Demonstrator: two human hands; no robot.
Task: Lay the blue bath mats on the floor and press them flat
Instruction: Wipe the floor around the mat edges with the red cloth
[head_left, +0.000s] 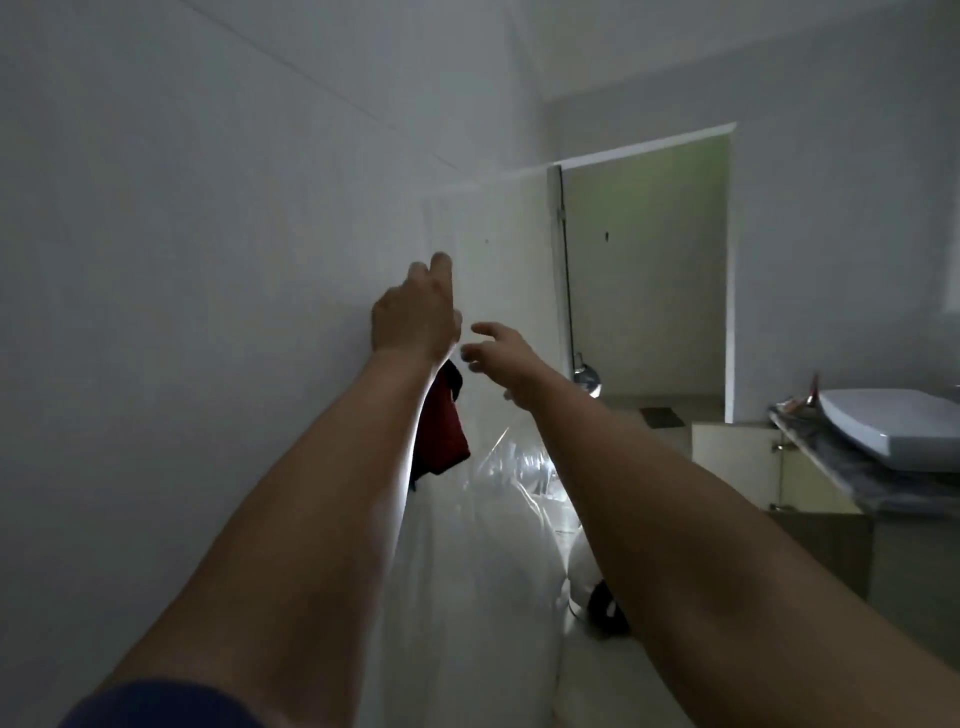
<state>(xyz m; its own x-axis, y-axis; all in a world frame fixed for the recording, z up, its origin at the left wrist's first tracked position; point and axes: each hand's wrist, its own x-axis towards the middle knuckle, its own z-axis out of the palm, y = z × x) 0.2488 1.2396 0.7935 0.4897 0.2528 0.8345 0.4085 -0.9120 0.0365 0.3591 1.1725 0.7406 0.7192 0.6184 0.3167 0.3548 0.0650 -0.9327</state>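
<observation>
Neither grip holds a mat: the left hand reaches up against the wall, whether it pinches anything I cannot tell; the right hand beside it hangs released. A red cloth hangs just below. No blue mats show, so nothing appears laid or pressed yet.

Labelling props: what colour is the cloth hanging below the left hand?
Dark red cloth, head view.
</observation>
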